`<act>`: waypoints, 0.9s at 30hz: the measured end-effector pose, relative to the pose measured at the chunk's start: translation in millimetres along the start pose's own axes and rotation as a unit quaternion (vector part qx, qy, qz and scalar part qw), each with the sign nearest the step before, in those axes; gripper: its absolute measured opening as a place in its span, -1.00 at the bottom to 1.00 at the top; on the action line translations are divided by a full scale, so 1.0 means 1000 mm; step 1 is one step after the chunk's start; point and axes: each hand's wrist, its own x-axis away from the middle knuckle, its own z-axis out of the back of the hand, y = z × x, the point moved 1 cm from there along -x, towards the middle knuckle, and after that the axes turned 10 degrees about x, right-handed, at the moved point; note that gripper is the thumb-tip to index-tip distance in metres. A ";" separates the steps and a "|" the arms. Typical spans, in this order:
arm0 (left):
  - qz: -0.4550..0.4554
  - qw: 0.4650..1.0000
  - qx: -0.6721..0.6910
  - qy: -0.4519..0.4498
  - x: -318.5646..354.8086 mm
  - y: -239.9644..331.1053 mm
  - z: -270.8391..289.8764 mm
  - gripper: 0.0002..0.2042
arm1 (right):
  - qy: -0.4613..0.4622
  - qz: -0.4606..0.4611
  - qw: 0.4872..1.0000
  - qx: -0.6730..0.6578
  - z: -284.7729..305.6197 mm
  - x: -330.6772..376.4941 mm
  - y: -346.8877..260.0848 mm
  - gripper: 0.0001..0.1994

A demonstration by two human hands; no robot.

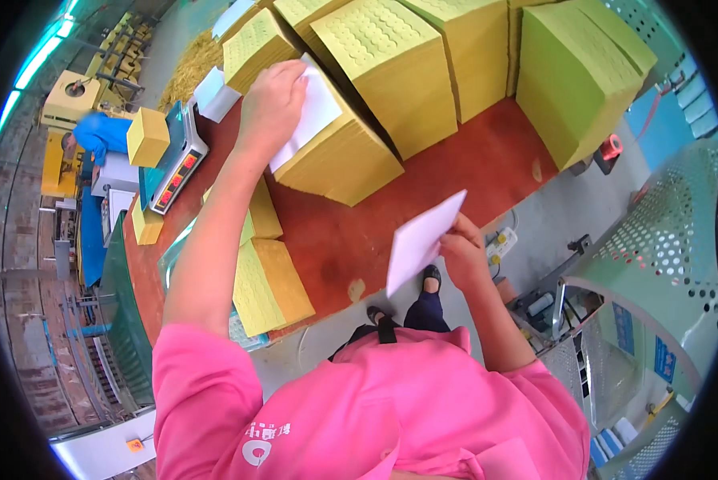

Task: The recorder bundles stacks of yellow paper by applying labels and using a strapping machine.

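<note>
Head view: left hand (273, 104) half-curled on a white sheet (319, 108) atop a yellow paper stack (339, 168); can't tell if it grips. Right hand (464, 250) nearly closed, pinching a white pad (423, 242) near the red bench's (327, 252) front edge. More yellow stacks (411, 100) crowd behind; scale (181, 172) at left, left forearm (207, 248) blocking part of bench.

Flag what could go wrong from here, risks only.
1. The right hand pinches the white paper by one end near the red table's front edge; a slip might drop it on the floor.
2. The left hand is on the white sheet atop a yellow paper stack; pushing could skew the layers.
</note>
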 end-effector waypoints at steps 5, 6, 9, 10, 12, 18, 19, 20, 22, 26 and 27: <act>-0.065 0.993 0.074 -0.066 0.061 0.062 0.019 -0.71 | -0.078 -0.003 0.982 -0.174 0.047 0.070 0.071 -0.86; -0.071 0.989 0.100 -0.086 0.079 0.078 0.029 -0.69 | -0.077 0.030 0.971 -0.226 0.039 0.083 0.076 -0.86; -0.111 0.976 0.138 -0.128 0.124 0.116 0.052 -0.67 | 0.130 -0.094 0.955 -0.250 -0.003 0.113 0.081 -0.82; -0.120 0.974 0.146 -0.127 0.133 0.122 0.058 -0.67 | 0.132 -0.108 0.943 -0.285 -0.019 0.115 0.085 -0.81; -0.173 0.960 0.164 -0.144 0.150 0.133 0.065 -0.62 | 0.038 -0.074 0.958 -0.276 0.001 0.115 0.135 -0.79; -0.102 0.988 0.106 -0.042 0.163 0.120 0.051 -0.56 | 0.139 -0.047 0.978 -0.146 -0.061 0.130 0.092 -0.67; -0.016 0.975 0.198 -0.099 0.162 0.110 0.043 -0.57 | 0.156 -0.056 0.979 -0.121 -0.067 0.135 0.086 -0.65; -0.020 0.970 0.215 -0.110 0.162 0.104 0.044 -0.56 | 0.181 -0.045 0.978 -0.097 -0.077 0.147 0.073 -0.69; -0.020 0.942 0.297 -0.152 0.169 0.116 0.049 -0.53 | 0.224 -0.037 0.972 -0.064 -0.081 0.177 0.065 -0.70; -0.002 0.814 0.540 -0.212 0.202 0.180 0.031 -0.50 | 0.301 0.072 0.947 -0.084 -0.056 0.273 0.044 -0.73; -0.015 0.802 0.553 -0.228 0.211 0.203 0.015 -0.50 | 0.343 0.096 0.932 -0.064 -0.043 0.304 0.039 -0.77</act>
